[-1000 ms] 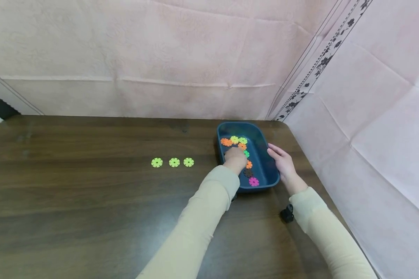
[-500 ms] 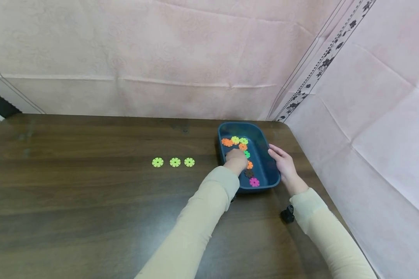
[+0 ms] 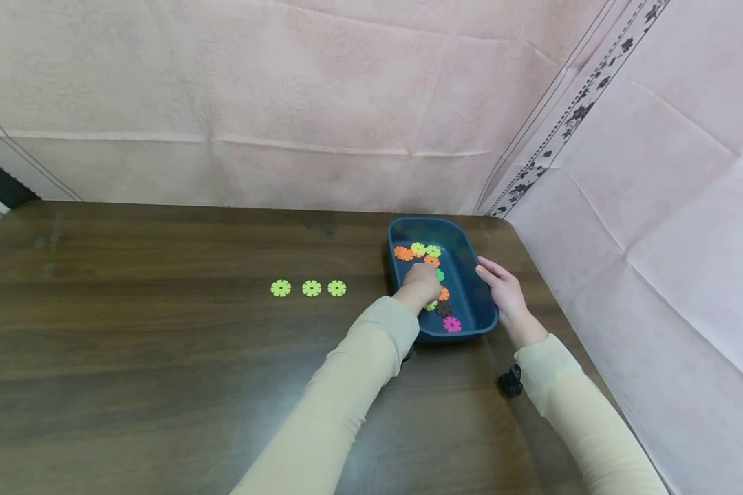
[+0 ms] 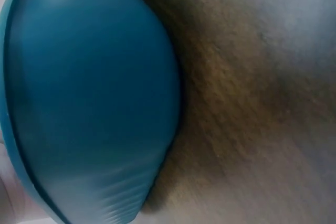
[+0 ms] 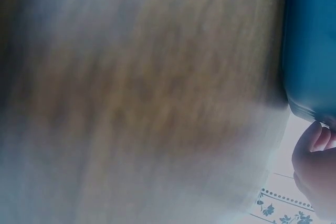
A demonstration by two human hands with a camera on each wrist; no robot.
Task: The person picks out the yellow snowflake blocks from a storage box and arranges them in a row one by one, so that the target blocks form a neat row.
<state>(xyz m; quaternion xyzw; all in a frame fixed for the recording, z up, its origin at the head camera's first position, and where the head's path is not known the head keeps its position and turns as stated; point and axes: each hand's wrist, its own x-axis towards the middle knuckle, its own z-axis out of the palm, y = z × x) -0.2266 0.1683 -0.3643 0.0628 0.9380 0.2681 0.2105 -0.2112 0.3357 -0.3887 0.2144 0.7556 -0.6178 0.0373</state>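
A blue plastic bin (image 3: 479, 313) stands on the table with several small flower-shaped discs in it. My left hand (image 3: 421, 280) reaches down inside, over the discs, its fingertips hidden beneath it. What it holds, if anything, I cannot tell. Beside it lie an orange disc (image 3: 444, 293), a yellow-green disc (image 3: 431, 305), a black disc (image 3: 444, 310) and a pink disc (image 3: 452, 324). My right hand (image 3: 503, 292) grips the bin's right rim; its curled fingers (image 5: 314, 136) show at the bin's edge in the right wrist view.
Three yellow-green discs, with a middle one (image 3: 311, 288), lie in a row on the brown wooden table (image 3: 161, 344), left of the bin. Cloth (image 3: 285, 103) with a floral border hangs behind the table and along its right side.
My left hand has shifted slightly inside the bin, and a yellow-green disc now shows beside it. My right hand stays on the rim.
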